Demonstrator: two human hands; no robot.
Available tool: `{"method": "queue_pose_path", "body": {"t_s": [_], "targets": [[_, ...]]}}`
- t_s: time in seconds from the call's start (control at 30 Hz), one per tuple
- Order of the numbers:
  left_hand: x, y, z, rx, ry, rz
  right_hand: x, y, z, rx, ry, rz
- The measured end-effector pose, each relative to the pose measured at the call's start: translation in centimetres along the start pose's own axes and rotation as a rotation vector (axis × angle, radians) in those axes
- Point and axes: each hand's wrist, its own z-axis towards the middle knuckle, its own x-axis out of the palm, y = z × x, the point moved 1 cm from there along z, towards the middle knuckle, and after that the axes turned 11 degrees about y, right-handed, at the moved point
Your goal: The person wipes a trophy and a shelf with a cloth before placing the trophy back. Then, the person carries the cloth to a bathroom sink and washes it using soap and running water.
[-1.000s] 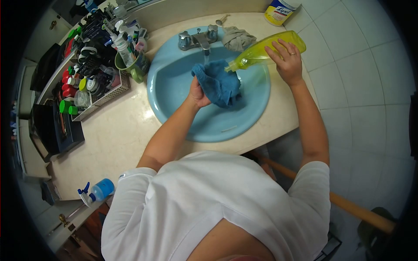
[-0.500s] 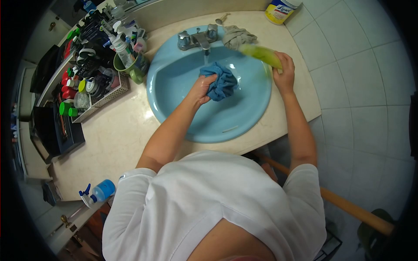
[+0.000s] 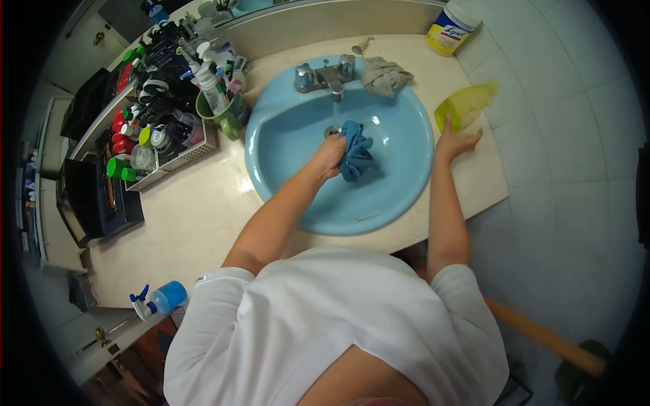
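Over the blue sink (image 3: 284, 183), my left hand (image 3: 329, 157) grips a crumpled blue cloth (image 3: 356, 152). Water runs from the chrome faucet (image 3: 332, 81) just behind the cloth. To the right of the basin, my right hand (image 3: 458, 141) has its fingers spread at the base of a yellow-green bottle (image 3: 466, 107). The bottle is slightly blurred and leans over the counter. The fingers are apart and not wrapped round it.
A grey cloth (image 3: 386, 76) lies at the sink's back right, near a Lysol tub (image 3: 452, 28). Left are a green mug (image 3: 229, 120) with bottles and a crowded basket (image 3: 179, 161). A blue spray bottle (image 3: 166, 297) lies at the front left.
The bottle has moved right, from above the sink to the counter, and my right fingers have opened from it. My left hand squeezed the cloth into a bunch. The view has shifted slightly.
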Motion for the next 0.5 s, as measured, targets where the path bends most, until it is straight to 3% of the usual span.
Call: {"method": "queue_pose_path", "body": {"t_s": [0.03, 0.1, 0.17, 0.2, 0.23, 0.33, 0.37, 0.47, 0.5], "targets": [[-0.3, 0.0, 0.1, -0.018, -0.016, 0.004, -0.8, 1.1, -1.6, -0.049, 0.008, -0.088], [-0.5, -0.3, -0.1, -0.044, 0.029, -0.079, -0.5, 1.4, -6.2, -0.214, 0.174, 0.026], [-0.3, -0.7, -1.0, -0.072, 0.146, -0.251, 0.2, 2.0, -11.1, -0.212, 0.755, 0.341], [-0.4, -0.7, -1.4, -0.091, 0.202, -0.341, -0.4, 3.4, -11.8, 0.296, 1.249, 0.627], [-0.6, -0.9, -1.4, -0.083, 0.251, -0.357, -0.2, 3.9, -13.2, 0.906, 1.252, 0.929], [-2.2, -2.4, -2.0, -0.202, 0.078, -0.279, -0.2, 5.7, -12.7, 0.737, 1.228, 0.723], [-2.7, -2.6, -2.0, -0.154, 0.049, -0.326, -0.1, 6.2, -12.2, 0.847, 1.177, 1.007], [-3.5, -1.9, -2.7, -0.226, -0.172, -0.423, 0.7, 7.3, -13.2, 0.796, 1.085, 1.168], [-3.7, -0.9, -2.0, -0.239, -0.232, -0.325, 1.5, 7.9, -14.6, 0.779, 0.962, 1.099]]}}
